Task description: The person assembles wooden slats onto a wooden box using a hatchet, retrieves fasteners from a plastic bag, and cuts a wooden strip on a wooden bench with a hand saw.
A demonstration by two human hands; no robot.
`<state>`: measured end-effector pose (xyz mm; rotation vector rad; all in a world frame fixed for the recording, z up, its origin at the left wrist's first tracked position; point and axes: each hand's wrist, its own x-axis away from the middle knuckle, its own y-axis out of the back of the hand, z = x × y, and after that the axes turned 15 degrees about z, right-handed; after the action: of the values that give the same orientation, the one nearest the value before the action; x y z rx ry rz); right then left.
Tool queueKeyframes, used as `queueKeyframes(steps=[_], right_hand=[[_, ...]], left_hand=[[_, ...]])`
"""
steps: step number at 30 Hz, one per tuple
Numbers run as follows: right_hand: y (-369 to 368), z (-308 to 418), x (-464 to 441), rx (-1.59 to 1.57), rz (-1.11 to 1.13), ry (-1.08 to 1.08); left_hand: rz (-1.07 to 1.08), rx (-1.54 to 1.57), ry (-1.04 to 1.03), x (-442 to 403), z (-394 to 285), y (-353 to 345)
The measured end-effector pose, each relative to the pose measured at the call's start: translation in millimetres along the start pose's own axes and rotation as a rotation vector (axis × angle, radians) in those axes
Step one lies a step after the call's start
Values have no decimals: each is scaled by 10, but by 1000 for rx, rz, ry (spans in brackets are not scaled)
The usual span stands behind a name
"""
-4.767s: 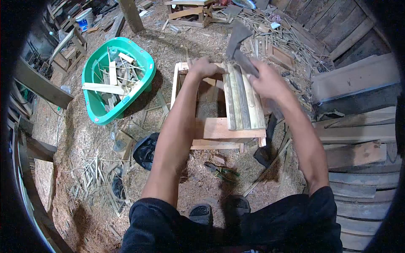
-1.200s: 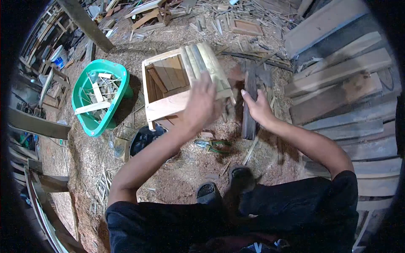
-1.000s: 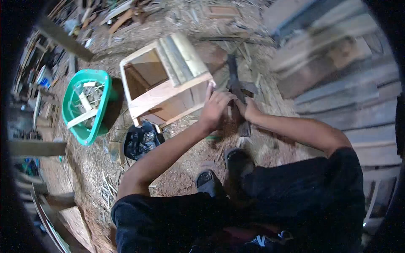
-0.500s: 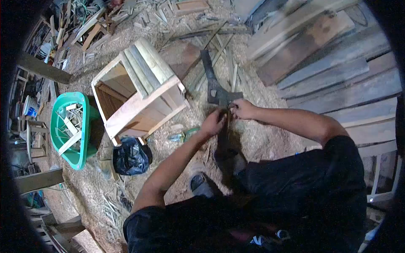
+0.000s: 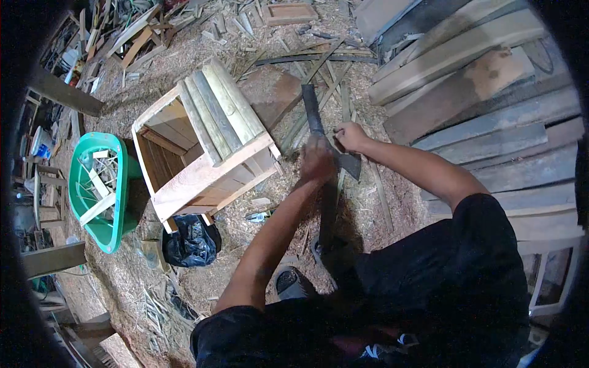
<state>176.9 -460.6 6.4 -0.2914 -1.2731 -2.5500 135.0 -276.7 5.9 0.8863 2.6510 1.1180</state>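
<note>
A dark axe-like tool [image 5: 349, 164] lies over a dark wooden beam [image 5: 327, 214] in front of my feet, its handle pointing away from me. My left hand [image 5: 318, 161] is closed around the tool near its head. Just right of it, my right hand [image 5: 350, 136] is pinched above the blade; whatever is between its fingers is too small to make out. To the left stands a wooden box frame [image 5: 208, 178] with an opening in its top and rounded slats [image 5: 222, 105] along its right part.
A green tub [image 5: 120, 205] of wood scraps stands at the left. A black plastic bag [image 5: 191, 242] sits below the box. Stacked boards [image 5: 460, 86] fill the right side, and a wooden post [image 5: 64, 92] is at the upper left.
The view has turned, and the box now appears further left. My hands have left the box and slats. My left hand has moved onto the tool, which now rests on the beam.
</note>
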Motion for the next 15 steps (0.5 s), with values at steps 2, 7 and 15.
queueKeyframes(steps=[2,7,15], right_hand=[[-36,122,-109,23,20,-89],[-260,105,-337,16,3,-10],[-181,364,-351,-27,46,-68]], left_hand=[[-65,-156,80,-21,204,-123],[-53,-233,339,-156,556,-350],[68,-147,256,-261,856,-104]])
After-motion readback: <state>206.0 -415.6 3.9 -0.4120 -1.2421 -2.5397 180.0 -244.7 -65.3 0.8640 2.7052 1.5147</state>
